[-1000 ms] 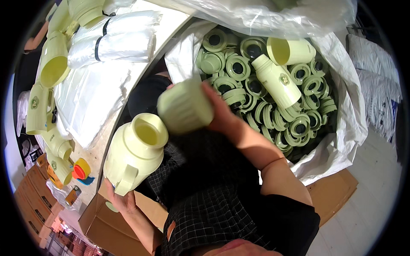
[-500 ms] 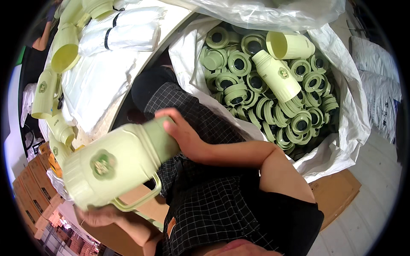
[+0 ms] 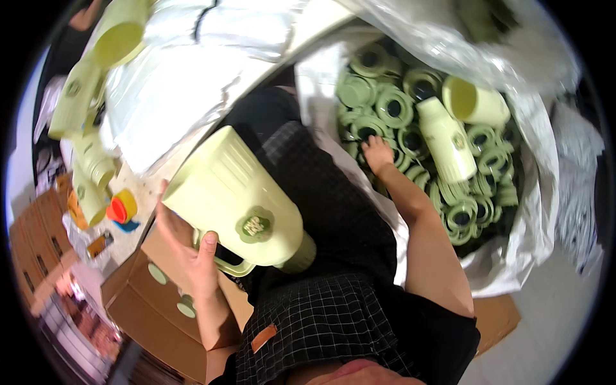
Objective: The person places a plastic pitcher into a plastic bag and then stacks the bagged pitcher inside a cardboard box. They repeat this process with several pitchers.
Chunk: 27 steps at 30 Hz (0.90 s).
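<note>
A pale green vacuum flask (image 3: 247, 199) with a flower badge lies tilted across my front, its ribbed end up to the left. My left hand (image 3: 192, 256) grips it near that end, thumb beside the handle (image 3: 234, 266). The darker green neck piece (image 3: 298, 255) points down to the right, partly hidden by the body. My right hand (image 3: 377, 154) reaches into a white sack (image 3: 532, 250), fingers somewhat apart, touching a pile of green ring-shaped parts (image 3: 394, 108) with dark centres. Two pale green shells lie on that pile, one narrow-necked (image 3: 446, 141) and one wide-mouthed (image 3: 484, 106).
At the left, a table (image 3: 154, 170) bears clear plastic bags (image 3: 179, 83), several pale green flask shells (image 3: 74, 106) and a red-and-yellow container (image 3: 122, 206). Below stands an open cardboard box (image 3: 147, 321) with green round pieces inside. Clear plastic sheeting (image 3: 462, 38) hangs over the sack's far side.
My right hand has left the flask's neck and moved right into the sack. My left hand has turned the flask, its ribbed end now up and its neck down to the right.
</note>
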{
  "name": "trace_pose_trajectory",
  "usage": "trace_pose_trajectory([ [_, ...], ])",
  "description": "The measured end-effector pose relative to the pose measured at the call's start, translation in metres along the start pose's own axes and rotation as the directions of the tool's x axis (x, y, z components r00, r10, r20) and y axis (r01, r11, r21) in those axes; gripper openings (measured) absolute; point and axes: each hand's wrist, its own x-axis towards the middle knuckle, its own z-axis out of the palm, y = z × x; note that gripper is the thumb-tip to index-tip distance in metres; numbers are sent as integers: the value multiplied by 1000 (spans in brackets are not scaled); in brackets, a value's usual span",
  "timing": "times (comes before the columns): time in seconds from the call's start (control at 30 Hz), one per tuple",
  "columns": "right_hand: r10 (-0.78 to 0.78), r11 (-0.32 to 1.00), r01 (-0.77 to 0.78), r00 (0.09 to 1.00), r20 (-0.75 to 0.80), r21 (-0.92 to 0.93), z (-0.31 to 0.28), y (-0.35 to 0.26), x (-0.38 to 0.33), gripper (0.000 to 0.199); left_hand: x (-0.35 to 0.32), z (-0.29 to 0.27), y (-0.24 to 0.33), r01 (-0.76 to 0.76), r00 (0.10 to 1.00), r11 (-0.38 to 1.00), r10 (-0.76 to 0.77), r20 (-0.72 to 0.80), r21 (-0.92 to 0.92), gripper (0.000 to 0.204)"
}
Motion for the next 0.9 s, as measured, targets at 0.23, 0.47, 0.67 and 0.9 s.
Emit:
trace_pose_trajectory([
  [0.23,157,830,-263,957,245,493,-49,8,-35,79,-50,-35,-39,233,947,952,-269,-176,-200,40],
  [0.47,30,465,455,849,-527,760,-287,-33,-62,56,-47,-30,-30,103,986,977,-76,147,-187,38],
  [0.67,-607,206,883,453,-653,422,-371,-148,-79,62,-62,-37,-31,127,982,963,-88,167,-237,30],
  [0.9,-542,218,865,493,-681,453,-353,-144,-93,65,-73,-43,-37,105,978,920,-26,207,-378,33],
])
